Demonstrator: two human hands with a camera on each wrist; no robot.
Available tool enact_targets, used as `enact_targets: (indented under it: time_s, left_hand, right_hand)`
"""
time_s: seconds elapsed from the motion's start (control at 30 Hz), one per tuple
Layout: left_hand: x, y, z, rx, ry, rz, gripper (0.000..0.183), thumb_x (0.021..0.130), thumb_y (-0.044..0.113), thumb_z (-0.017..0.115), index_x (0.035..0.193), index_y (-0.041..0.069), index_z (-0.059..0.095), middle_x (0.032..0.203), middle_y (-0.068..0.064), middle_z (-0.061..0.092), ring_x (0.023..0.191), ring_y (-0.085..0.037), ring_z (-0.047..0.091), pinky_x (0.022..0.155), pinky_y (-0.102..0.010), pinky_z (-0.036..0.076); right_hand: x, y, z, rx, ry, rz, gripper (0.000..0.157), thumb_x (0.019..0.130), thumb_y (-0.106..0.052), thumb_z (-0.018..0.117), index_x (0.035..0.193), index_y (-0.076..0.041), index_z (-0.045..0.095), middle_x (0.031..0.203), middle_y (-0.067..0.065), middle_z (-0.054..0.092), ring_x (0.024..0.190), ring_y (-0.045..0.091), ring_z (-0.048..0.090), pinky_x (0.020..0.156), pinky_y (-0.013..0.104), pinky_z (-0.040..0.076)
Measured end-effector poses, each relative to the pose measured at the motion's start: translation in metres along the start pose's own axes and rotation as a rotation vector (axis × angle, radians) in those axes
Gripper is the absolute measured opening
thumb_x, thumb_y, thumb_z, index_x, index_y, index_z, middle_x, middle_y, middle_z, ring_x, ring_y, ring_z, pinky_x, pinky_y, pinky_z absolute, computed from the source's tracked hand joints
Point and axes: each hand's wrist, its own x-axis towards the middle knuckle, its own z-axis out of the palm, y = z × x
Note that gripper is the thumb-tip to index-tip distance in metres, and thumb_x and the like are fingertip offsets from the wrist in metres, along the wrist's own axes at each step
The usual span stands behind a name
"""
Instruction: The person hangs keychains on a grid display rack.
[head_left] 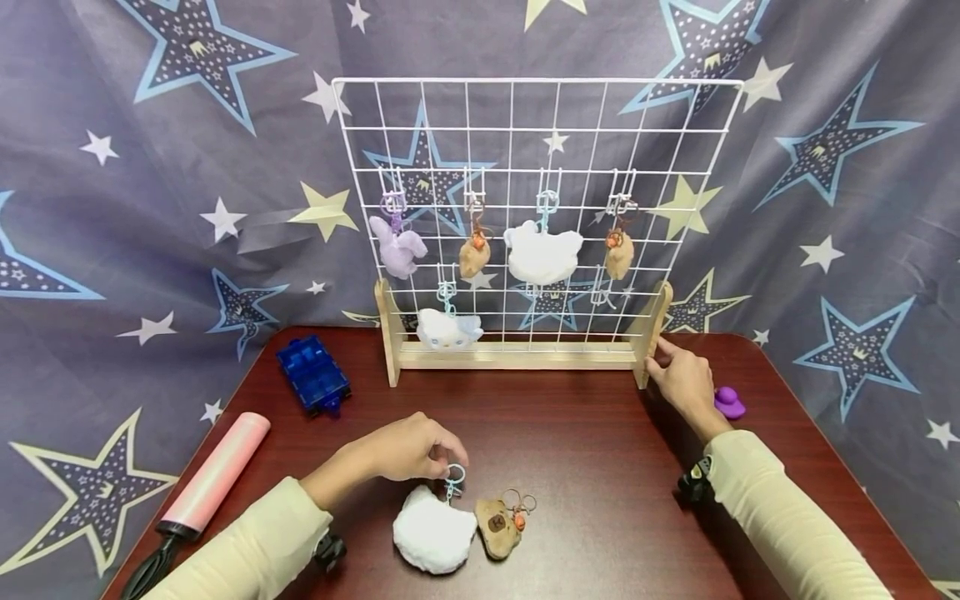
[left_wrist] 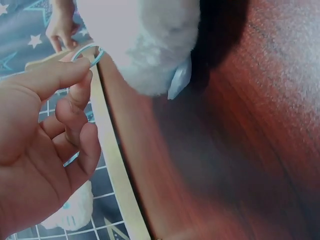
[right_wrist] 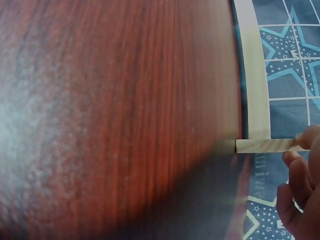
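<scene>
My left hand [head_left: 420,450] pinches the light blue key ring [left_wrist: 89,56] of a white plush keychain [head_left: 435,531] between thumb and forefinger. The plush hangs below the fingers, close over the table. Just right of it lies a brown plush keychain [head_left: 497,528] with an orange bead and two rings. At the far right, my right hand [head_left: 684,379] grips the wooden side foot [right_wrist: 270,145] of a white wire grid rack [head_left: 517,356], thumb on one face and fingers on the other.
Hung on the rack's hooks are a lilac plush [head_left: 397,248], two small brown ones, a white plush [head_left: 543,254] and a lower white plush [head_left: 448,330]. A blue clear case [head_left: 313,375] and pink cylinder [head_left: 220,471] lie left. A purple duck [head_left: 729,403] sits right.
</scene>
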Motion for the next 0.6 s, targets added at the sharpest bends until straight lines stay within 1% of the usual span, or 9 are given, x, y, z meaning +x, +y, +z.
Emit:
enact_targets:
  time_s: [0.23, 0.37, 0.5, 0.6]
  left_hand:
    - [-0.001, -0.001, -0.007, -0.031, 0.025, -0.015, 0.024, 0.088, 0.004, 0.070, 0.107, 0.017, 0.078, 0.070, 0.014, 0.067, 0.061, 0.008, 0.052, 0.058, -0.015, 0.046]
    - [-0.001, -0.001, -0.013, -0.023, 0.050, -0.017, 0.023, 0.088, 0.005, 0.071, 0.107, 0.017, 0.078, 0.070, 0.014, 0.067, 0.062, 0.007, 0.053, 0.059, -0.015, 0.046]
    - [-0.001, 0.000, -0.020, -0.015, 0.082, -0.025, 0.022, 0.089, 0.007, 0.072, 0.108, 0.016, 0.077, 0.072, 0.014, 0.067, 0.063, 0.006, 0.052, 0.059, -0.016, 0.045]
    - [0.000, 0.001, -0.025, -0.011, 0.121, -0.022, 0.022, 0.089, 0.007, 0.072, 0.109, 0.015, 0.077, 0.073, 0.013, 0.068, 0.062, 0.006, 0.052, 0.056, -0.017, 0.043]
  right_hand:
    - [-0.001, -0.001, -0.001, 0.003, 0.000, 0.004, 0.049, 0.092, -0.029, 0.067, 0.141, -0.024, 0.062, 0.095, 0.011, 0.079, 0.099, 0.054, 0.068, 0.074, 0.061, 0.051]
    - [-0.001, -0.001, -0.001, 0.004, -0.001, 0.005, 0.049, 0.092, -0.028, 0.067, 0.141, -0.024, 0.063, 0.095, 0.011, 0.079, 0.099, 0.054, 0.068, 0.074, 0.061, 0.052]
    - [-0.001, -0.001, -0.001, -0.001, 0.000, 0.008, 0.049, 0.092, -0.029, 0.067, 0.140, -0.023, 0.063, 0.095, 0.014, 0.079, 0.099, 0.056, 0.067, 0.075, 0.062, 0.052]
    - [-0.001, -0.002, -0.001, -0.006, 0.002, 0.009, 0.049, 0.092, -0.029, 0.067, 0.140, -0.023, 0.063, 0.096, 0.017, 0.078, 0.099, 0.057, 0.066, 0.075, 0.062, 0.051]
